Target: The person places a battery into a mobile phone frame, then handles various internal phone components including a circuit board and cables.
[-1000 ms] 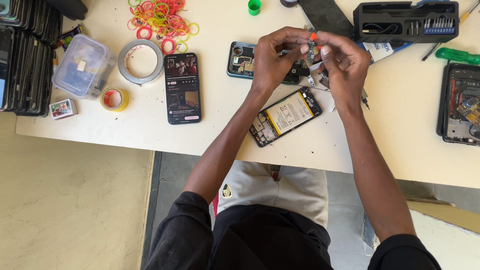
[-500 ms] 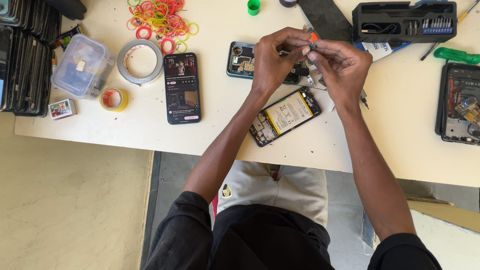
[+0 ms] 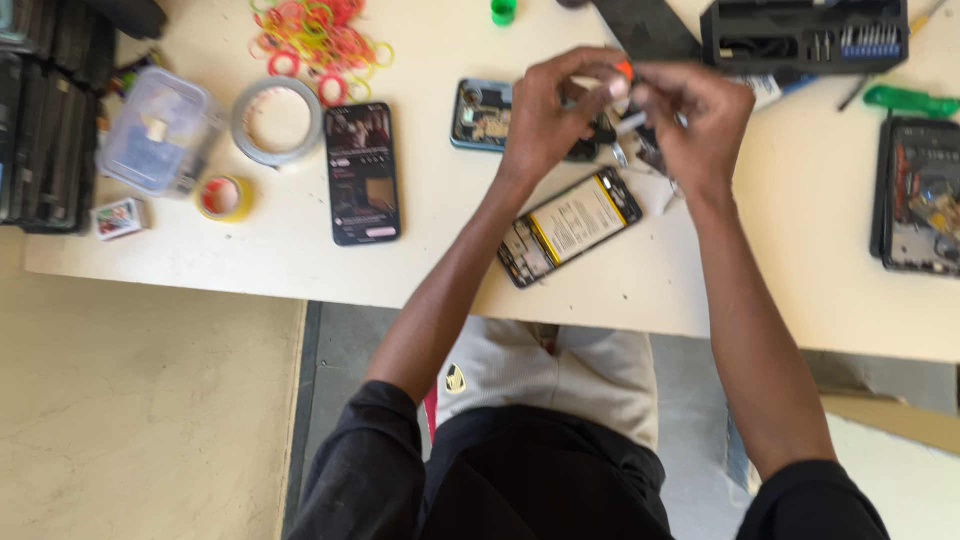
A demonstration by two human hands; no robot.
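Observation:
My left hand (image 3: pixel 548 112) and my right hand (image 3: pixel 697 122) meet above the white table (image 3: pixel 300 262), fingertips together. Between them they pinch a small screwdriver (image 3: pixel 622 82) with an orange tip and a silver shaft; blur hides finer detail. Just below the hands lies an opened phone (image 3: pixel 568 226) with its yellow-edged battery showing. Behind my left hand a blue-framed opened phone (image 3: pixel 478 115) rests on the table, partly hidden.
A black phone (image 3: pixel 362 172) with its screen lit lies to the left, near a tape roll (image 3: pixel 274 121), yellow tape (image 3: pixel 223 197), a clear plastic box (image 3: pixel 155 135) and rubber bands (image 3: pixel 318 30). A black bit case (image 3: pixel 800 35), green-handled tool (image 3: pixel 908 99) and another opened device (image 3: pixel 922 195) sit at right.
My hands have stayed together on the small tool, shifting only slightly; the view has moved a little.

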